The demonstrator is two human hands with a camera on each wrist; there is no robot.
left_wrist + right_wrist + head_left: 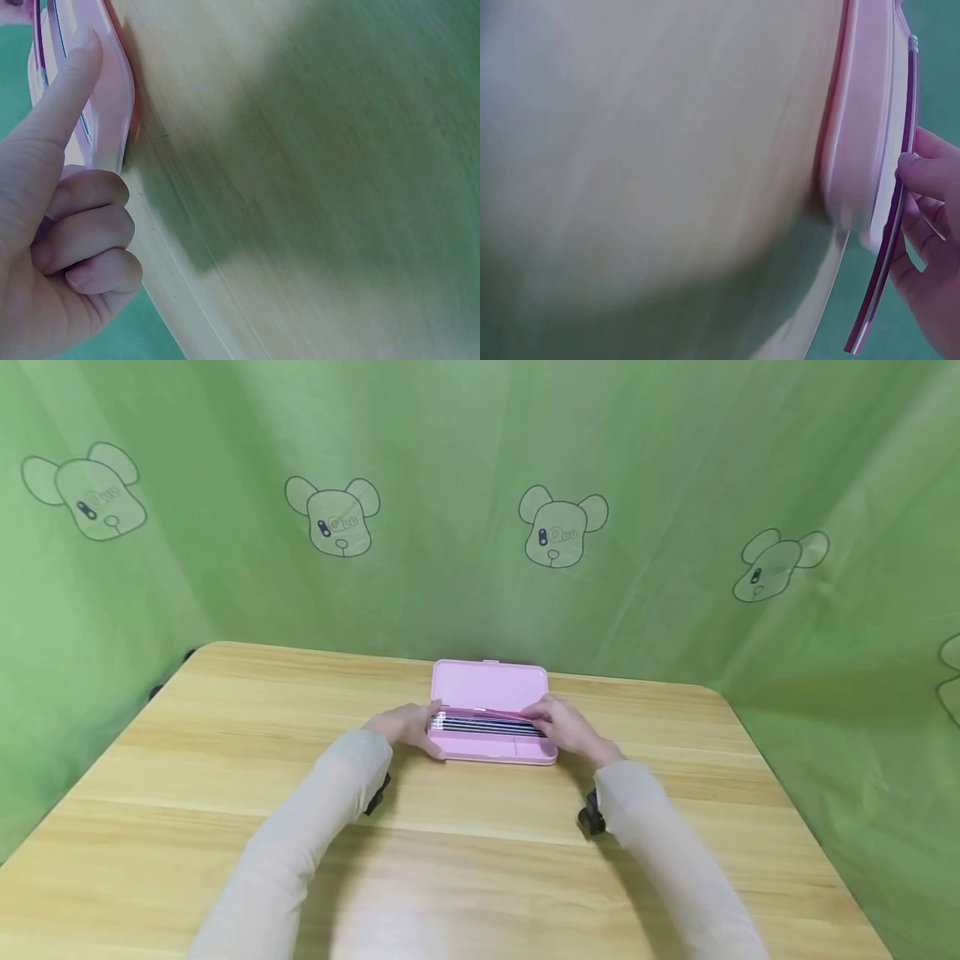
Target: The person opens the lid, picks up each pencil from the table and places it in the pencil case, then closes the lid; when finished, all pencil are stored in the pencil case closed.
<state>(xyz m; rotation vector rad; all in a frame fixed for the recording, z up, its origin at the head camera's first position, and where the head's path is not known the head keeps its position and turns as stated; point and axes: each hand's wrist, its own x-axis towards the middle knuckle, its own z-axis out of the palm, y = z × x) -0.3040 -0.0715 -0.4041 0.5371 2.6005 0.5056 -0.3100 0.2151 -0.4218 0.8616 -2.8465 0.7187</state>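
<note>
A pink pencil case (472,746) lies with its lid (489,683) raised at the far side of the table. Several dark striped pencils (487,726) lie side by side in its long compartment. My left hand (405,725) grips the case's left end; in the left wrist view the thumb reaches over the case (114,90) while other fingers curl. At the right end, my right hand (566,727) pinches a dark red striped pencil (880,270) between thumb and fingers. That pencil has a metal band at one end and slants above the case.
The wood-grain table (465,860) has rounded far corners. A green curtain (450,585) with bear-head drawings hangs close behind its far edge and at both sides. Dark wrist devices (592,814) sit under the sleeves. The case has a smaller compartment at its front right.
</note>
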